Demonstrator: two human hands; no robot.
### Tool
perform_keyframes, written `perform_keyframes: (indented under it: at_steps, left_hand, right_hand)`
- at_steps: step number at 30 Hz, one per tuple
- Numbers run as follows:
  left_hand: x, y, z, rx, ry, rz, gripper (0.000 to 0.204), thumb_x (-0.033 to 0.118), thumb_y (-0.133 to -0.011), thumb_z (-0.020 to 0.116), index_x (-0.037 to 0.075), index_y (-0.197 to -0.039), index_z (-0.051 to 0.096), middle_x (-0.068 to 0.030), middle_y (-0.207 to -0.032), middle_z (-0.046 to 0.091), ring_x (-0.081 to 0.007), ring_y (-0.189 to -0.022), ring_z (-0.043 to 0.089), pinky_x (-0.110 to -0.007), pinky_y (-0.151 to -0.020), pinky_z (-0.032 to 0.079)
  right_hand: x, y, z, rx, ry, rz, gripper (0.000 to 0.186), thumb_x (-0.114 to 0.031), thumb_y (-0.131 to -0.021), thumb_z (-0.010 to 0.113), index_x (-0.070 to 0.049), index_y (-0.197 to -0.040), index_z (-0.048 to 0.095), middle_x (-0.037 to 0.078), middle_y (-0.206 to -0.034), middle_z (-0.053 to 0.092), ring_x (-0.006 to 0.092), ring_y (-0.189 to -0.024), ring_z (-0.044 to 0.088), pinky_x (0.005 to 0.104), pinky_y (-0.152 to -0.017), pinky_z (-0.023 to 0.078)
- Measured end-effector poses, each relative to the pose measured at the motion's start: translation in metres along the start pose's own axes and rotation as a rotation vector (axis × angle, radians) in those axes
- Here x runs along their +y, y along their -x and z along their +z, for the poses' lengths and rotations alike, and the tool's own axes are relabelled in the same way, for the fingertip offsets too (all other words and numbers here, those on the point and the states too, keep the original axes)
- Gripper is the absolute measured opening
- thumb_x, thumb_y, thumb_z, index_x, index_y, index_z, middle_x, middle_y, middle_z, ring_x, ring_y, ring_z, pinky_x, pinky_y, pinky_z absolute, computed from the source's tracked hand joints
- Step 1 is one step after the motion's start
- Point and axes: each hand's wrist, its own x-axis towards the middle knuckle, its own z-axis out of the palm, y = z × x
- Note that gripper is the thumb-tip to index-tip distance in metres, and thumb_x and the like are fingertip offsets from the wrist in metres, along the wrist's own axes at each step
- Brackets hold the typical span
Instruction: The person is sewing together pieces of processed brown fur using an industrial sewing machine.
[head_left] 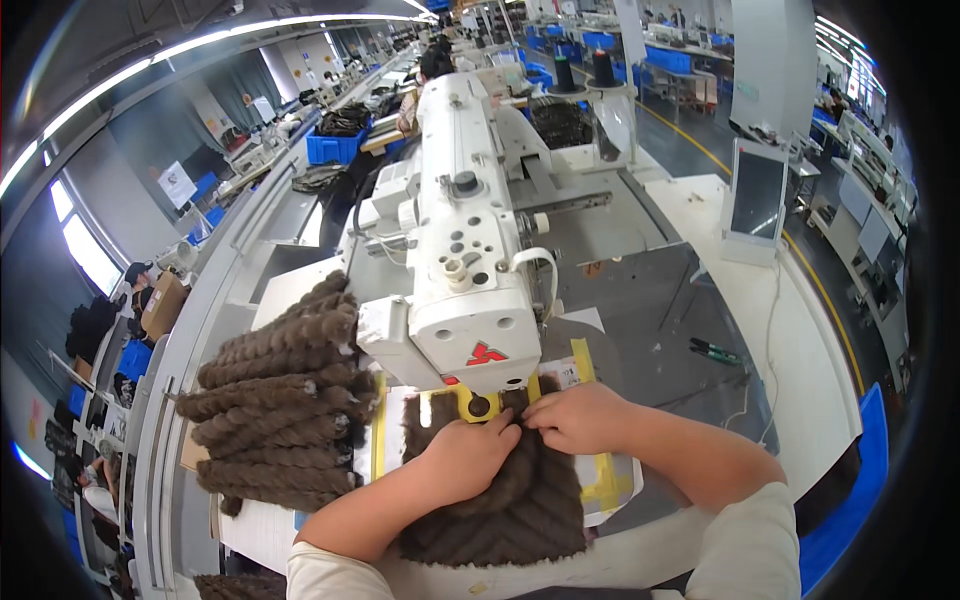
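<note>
A brown fur piece (500,525) with slanting ribs lies under the head of a white sewing machine (455,240), its lower end toward me. My left hand (468,457) rests on its upper part, fingers bent and closed on the fur next to a yellow-edged clamp plate (466,404). From the right, my right hand (578,416) meets it, fingertips pinched on the same fur by a small dark strip (515,399). Both hands' fingertips nearly touch. The machine head partly covers the fur's far edge, and the needle cannot be made out.
Rolled brown fur pieces (285,400) are piled left of the machine. Green-handled snips (715,351) lie on the grey table plate (640,340) at right. A control screen (757,195) stands farther right, and thread cones (603,68) stand behind. A blue bin (850,500) sits at lower right.
</note>
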Motion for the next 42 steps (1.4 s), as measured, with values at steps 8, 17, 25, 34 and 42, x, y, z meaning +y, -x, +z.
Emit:
perform_keyframes:
  at_steps: [8,17,25,34,42]
  left_hand:
    - [0.019,0.036,-0.004,0.018,0.058,-0.097,0.036,0.016,-0.093,0.062,-0.001,-0.125,0.064,-0.0132,-0.1,0.07,-0.03,-0.086,0.07,-0.042,-0.074,0.052]
    - [0.06,0.039,0.027,0.364,0.016,0.057,0.034,0.038,-0.096,0.068,0.008,-0.082,0.06,-0.007,-0.08,0.061,-0.0266,-0.084,0.063,-0.039,-0.084,0.049]
    - [0.081,-0.015,0.043,0.404,-0.03,0.189,0.028,0.033,-0.099,0.062,0.008,-0.087,0.057,-0.0072,-0.079,0.061,-0.0242,-0.081,0.064,-0.037,-0.081,0.046]
    - [0.088,-0.016,0.046,0.607,0.161,0.21,0.036,0.036,-0.098,0.067,0.01,-0.075,0.059,-0.0071,-0.071,0.06,-0.0274,-0.069,0.064,-0.04,-0.066,0.052]
    - [0.093,0.01,0.033,0.649,0.087,0.504,0.041,0.045,-0.086,0.076,0.015,-0.068,0.053,-0.003,-0.065,0.052,-0.0227,-0.059,0.056,-0.037,-0.057,0.045]
  right_hand:
    - [-0.005,-0.002,0.007,0.065,0.06,0.019,0.031,-0.022,-0.089,0.058,-0.011,-0.111,0.077,0.002,-0.12,0.074,0.0275,-0.105,0.071,0.0434,-0.088,0.059]
    - [0.009,0.026,-0.008,0.038,0.085,0.11,0.029,-0.025,-0.085,0.061,-0.01,-0.103,0.078,0.009,-0.106,0.076,0.0337,-0.098,0.072,0.0468,-0.086,0.058]
    - [-0.002,0.116,0.008,0.483,-0.3,0.449,0.045,-0.013,-0.084,0.072,-0.004,-0.128,0.067,0.016,-0.132,0.065,0.0347,-0.12,0.065,0.0432,-0.096,0.055]
    - [-0.036,0.14,0.019,0.583,-1.471,0.825,0.061,-0.005,-0.089,0.076,0.005,-0.143,0.048,0.014,-0.125,0.065,0.0208,-0.102,0.067,0.0354,-0.079,0.057]
    - [-0.064,0.139,0.029,0.482,-0.554,0.646,0.036,-0.016,-0.089,0.07,-0.002,-0.122,0.067,0.02,-0.11,0.072,0.033,-0.1,0.07,0.0441,-0.09,0.053]
